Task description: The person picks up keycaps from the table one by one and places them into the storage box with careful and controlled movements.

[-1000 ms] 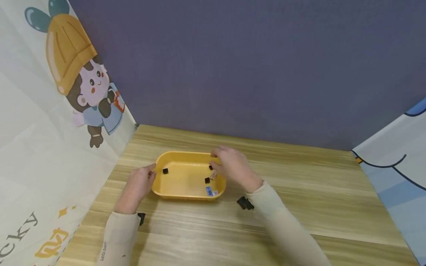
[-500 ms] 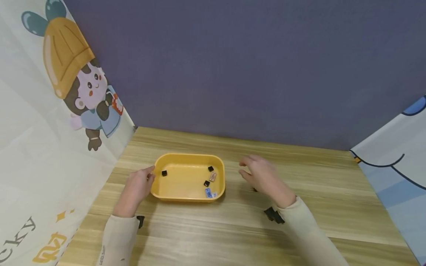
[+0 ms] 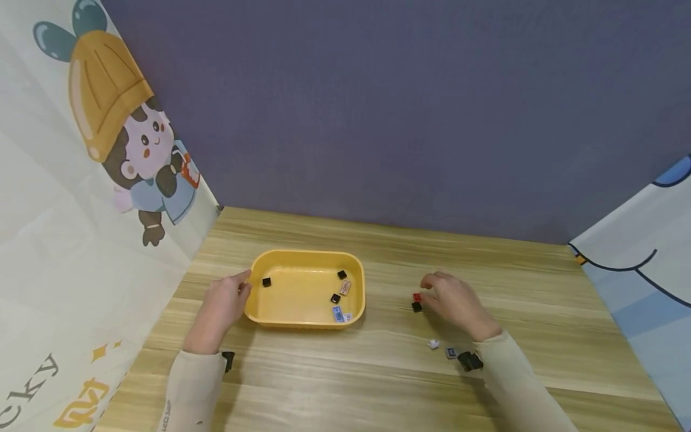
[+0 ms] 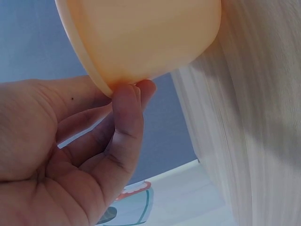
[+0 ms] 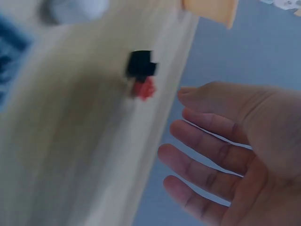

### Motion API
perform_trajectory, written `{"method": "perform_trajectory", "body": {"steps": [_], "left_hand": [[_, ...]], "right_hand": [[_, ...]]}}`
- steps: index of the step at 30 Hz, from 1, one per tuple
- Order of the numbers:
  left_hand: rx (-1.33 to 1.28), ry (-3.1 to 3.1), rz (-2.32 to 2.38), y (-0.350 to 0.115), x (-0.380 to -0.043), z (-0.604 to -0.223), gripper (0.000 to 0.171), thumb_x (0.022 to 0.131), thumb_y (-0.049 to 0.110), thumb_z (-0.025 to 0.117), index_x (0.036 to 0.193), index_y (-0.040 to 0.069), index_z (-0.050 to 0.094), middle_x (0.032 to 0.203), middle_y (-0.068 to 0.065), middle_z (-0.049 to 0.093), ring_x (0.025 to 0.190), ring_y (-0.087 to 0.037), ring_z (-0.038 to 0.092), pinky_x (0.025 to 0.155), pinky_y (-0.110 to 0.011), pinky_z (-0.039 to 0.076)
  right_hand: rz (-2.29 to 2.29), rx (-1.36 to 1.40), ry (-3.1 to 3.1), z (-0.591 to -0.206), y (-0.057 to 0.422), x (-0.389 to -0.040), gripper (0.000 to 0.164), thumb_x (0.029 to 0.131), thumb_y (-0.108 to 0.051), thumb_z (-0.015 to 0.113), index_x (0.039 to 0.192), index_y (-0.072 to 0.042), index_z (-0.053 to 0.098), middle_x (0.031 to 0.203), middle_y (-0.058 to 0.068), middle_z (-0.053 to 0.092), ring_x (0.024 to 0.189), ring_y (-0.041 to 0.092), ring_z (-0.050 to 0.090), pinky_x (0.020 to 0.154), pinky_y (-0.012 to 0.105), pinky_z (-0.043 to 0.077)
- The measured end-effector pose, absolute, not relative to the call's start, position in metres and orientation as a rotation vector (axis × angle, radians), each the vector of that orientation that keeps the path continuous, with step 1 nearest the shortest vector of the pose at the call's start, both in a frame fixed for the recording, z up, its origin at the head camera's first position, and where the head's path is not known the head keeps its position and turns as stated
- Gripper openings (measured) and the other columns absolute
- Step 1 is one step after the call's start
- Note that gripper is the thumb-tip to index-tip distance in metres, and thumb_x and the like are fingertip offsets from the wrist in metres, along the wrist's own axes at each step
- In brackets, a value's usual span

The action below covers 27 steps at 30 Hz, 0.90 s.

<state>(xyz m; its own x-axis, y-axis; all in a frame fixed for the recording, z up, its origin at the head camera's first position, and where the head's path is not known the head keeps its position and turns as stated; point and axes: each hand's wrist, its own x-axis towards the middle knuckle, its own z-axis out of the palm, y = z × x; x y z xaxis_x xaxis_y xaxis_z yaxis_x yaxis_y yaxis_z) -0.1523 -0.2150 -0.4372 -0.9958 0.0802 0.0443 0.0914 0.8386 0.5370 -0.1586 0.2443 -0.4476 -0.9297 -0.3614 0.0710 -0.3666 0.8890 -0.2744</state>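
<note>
My left hand pinches the left end of a yellow plastic tray, thumb and fingers at its rim in the left wrist view. Inside the tray lie black pieces, a pinkish printed piece, a blue printed piece and a small white one. My right hand hovers over the table at the right, fingers loosely bent and holding nothing. Close to its fingertips are a small red piece and a black piece, side by side; both are blurred in the right wrist view.
Nearer the right wrist, a white piece and a blue-grey printed piece lie on the wooden table. A dark wall panel stands behind, with a printed sheet on the left.
My right hand has left the tray's right end and moved right, uncovering the red piece and others on the table. The left hand stays at the tray's rim.
</note>
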Motion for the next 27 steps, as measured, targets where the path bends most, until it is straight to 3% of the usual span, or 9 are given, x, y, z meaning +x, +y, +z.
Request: {"method": "perform_trajectory", "body": {"steps": [8,17,27], "left_hand": [[-0.154,-2.975,-0.87,-0.214,-0.152,-0.438,0.036,0.099,0.0,0.058,0.132,-0.014,0.056,0.101,-0.028,0.068,0.054,-0.014,0.05,0.047,-0.025,0.046],[-0.153,-2.975,-0.859,-0.214,-0.152,-0.437,0.036,0.099,0.0,0.057,0.132,-0.014,0.056,0.101,-0.028,0.068,0.052,-0.014,0.048,0.046,-0.026,0.045],[-0.143,-2.991,-0.868,-0.215,-0.153,-0.437,0.037,0.099,0.001,0.057,0.133,-0.013,0.055,0.101,-0.027,0.068,0.051,-0.014,0.048,0.046,-0.026,0.045]], "right_hand": [[0.519,0.572,-3.071,-0.465,0.252,-0.162,0.012,0.092,-0.011,0.073,0.102,-0.008,0.072,0.099,0.004,0.068,0.09,0.025,0.065,0.077,0.045,0.055],[0.545,0.566,-3.092,-0.475,0.253,-0.166,0.017,0.09,-0.009,0.074,0.107,-0.008,0.071,0.103,0.006,0.069,0.096,0.028,0.066,0.083,0.048,0.054],[0.502,0.584,-3.094,-0.475,0.251,-0.168,0.018,0.086,-0.007,0.078,0.103,-0.009,0.072,0.097,0.003,0.067,0.091,0.025,0.065,0.079,0.046,0.055]]}}
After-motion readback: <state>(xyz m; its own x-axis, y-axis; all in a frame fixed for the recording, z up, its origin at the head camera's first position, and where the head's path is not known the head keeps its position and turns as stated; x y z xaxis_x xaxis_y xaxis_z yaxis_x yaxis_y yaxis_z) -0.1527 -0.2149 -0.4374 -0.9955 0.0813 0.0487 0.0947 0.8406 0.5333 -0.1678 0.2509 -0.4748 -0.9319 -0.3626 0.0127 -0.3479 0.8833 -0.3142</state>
